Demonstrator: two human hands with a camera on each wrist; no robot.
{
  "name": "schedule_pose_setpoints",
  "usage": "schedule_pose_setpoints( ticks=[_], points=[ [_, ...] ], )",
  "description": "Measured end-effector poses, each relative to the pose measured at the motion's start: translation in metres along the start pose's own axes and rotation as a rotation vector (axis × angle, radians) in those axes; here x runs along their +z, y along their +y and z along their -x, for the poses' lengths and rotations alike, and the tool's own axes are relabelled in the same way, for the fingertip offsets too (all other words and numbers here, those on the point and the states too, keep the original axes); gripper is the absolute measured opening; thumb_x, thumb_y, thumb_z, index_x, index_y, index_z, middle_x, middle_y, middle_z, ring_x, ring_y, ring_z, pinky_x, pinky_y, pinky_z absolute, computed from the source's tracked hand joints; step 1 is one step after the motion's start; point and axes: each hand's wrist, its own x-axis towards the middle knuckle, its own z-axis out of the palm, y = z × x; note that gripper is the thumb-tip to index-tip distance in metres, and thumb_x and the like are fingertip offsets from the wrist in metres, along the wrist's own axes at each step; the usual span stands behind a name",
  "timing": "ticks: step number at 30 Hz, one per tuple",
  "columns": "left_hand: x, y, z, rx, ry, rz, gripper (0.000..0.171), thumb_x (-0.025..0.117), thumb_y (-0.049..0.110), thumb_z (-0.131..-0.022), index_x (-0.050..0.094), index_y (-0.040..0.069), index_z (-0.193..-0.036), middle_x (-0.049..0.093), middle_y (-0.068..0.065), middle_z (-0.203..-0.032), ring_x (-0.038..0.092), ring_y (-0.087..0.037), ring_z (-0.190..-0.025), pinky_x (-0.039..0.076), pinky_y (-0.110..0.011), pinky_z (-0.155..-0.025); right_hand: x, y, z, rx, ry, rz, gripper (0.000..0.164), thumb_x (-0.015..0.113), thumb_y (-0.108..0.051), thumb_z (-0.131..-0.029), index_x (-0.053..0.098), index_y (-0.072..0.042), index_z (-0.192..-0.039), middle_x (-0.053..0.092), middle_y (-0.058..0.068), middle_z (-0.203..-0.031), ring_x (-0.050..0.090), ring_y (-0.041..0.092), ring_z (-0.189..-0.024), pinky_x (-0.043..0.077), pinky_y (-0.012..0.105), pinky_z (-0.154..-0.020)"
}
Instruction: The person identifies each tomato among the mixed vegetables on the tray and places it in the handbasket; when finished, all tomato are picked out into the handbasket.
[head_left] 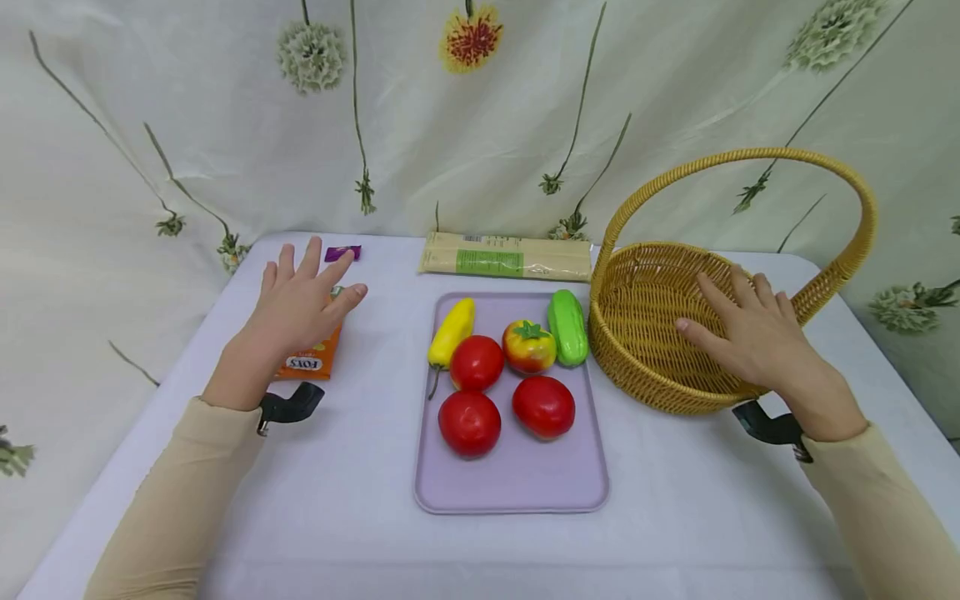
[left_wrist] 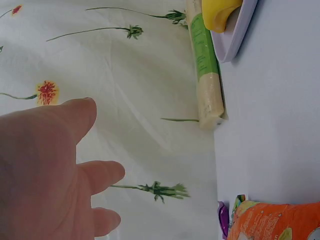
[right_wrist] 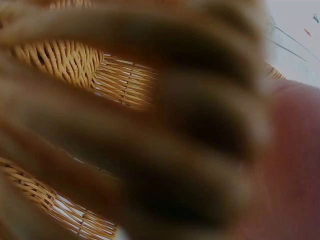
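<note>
My left hand (head_left: 296, 300), fingers spread and holding nothing, hovers over an orange Fox's candy bag (head_left: 311, 358) on the left of the table. Part of that bag is hidden beneath the hand. Just past the fingertips lies a small purple wrapped candy (head_left: 342, 253). On the right, my right hand (head_left: 757, 333) is over the wicker basket (head_left: 660, 379), its fingers extended above the opening and nothing in them. Weave of the basket shows between blurred fingers in the right wrist view. The basket's tall handle (head_left: 750, 154) arches up behind this hand.
Centrally, a lilac tray (head_left: 517, 492) bears several toy vegetables, including a yellow pepper (head_left: 453, 333), red tomatoes (head_left: 469, 423) and a green cucumber (head_left: 567, 327). Behind it lies a long beige packet (head_left: 555, 258) with a green label. A flowered cloth (head_left: 480, 125) hangs along the table's back edge.
</note>
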Motion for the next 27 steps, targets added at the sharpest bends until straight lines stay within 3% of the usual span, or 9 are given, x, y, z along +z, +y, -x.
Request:
schedule_pose_setpoints(
  ticks=[12,27],
  points=[
    [-0.001,-0.007,0.011,-0.006,0.003,-0.001,0.08,0.032,0.065,-0.103,0.016,0.016,-0.164,-0.012,-0.029,-0.168,-0.017,-0.06,-0.15,-0.013,-0.073,-0.12,-0.002,-0.003,0.003,-0.007,0.01,-0.031,0.089,0.034,-0.066,-0.102,0.008,-0.007,-0.164,-0.008,0.041,-0.163,-0.006,0.069,-0.146,-0.003,0.081,-0.115],
    [-0.002,-0.004,0.01,-0.005,0.017,-0.007,0.08,0.031,0.066,-0.102,0.017,0.017,-0.164,-0.014,-0.028,-0.168,-0.019,-0.059,-0.151,-0.015,-0.072,-0.12,-0.005,-0.002,0.005,-0.022,0.032,-0.035,0.086,0.034,-0.064,-0.103,0.008,-0.01,-0.164,-0.007,0.041,-0.163,-0.005,0.068,-0.146,-0.002,0.081,-0.115]
  ],
)
